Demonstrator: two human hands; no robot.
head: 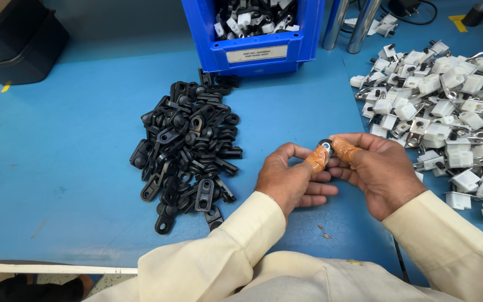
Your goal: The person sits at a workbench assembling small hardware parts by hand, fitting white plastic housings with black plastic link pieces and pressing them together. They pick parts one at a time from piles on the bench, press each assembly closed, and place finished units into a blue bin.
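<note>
The left hand (292, 179) and right hand (375, 173) meet near the front edge of the blue tabletop (74, 162), thumbs wrapped in orange tape, fingers closed together on one small black part (326, 147) pinched between the thumb tips. A heap of black parts (188, 145) lies left of the hands, white parts (448, 117) pile toward the right edge, and a blue bin (255, 39) stands at the back.

Glossy black plastic brackets (188, 148), matt white plastic clips (443, 117) with seemingly metal loops, smooth blue tabletop (74, 140).
</note>
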